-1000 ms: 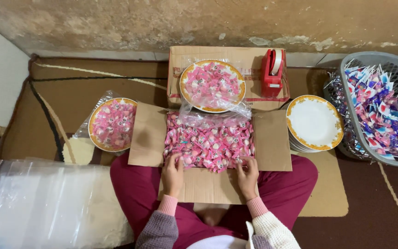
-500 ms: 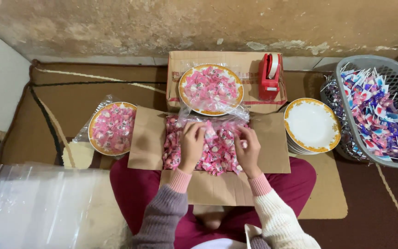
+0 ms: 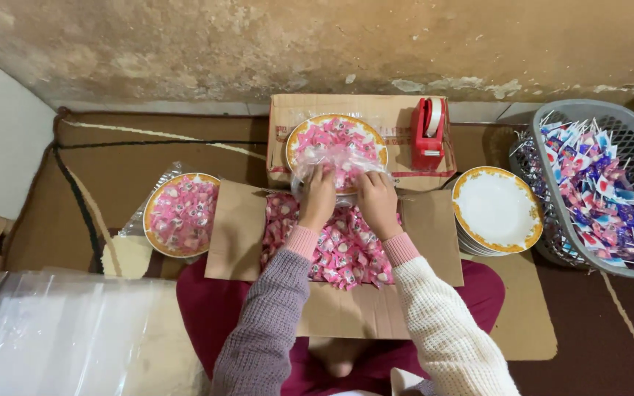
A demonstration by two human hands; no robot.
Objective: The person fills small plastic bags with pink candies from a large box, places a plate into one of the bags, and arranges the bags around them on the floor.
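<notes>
Both hands pinching the top of a clear plastic bag of pink wrapped sweets, bag lying on a cardboard sheet over the lap.

Near: bare brown cardboard sheet (image 3: 346, 312) on the lap, apparently a work surface. The clear plastic bag of pink wrapped sweets (image 3: 343, 246) lies on it, body below and behind the fingers, toward the person. Left hand (image 3: 318, 199) and right hand (image 3: 378, 204) sit side by side at its far end, fingers clenched on the crumpled film of the mouth, likely to keep it gathered so nothing spills. Just beyond the fingertips: gold-rimmed plate heaped with pink sweets (image 3: 336, 141) on a cardboard box (image 3: 394, 117); red tape dispenser (image 3: 428, 133) to their right. Left of the fingers, a second filled plate (image 3: 181, 214); right, a stack of empty white plates (image 3: 497, 210), then a grey basket of wrapped lollipops (image 3: 629, 242).
</notes>
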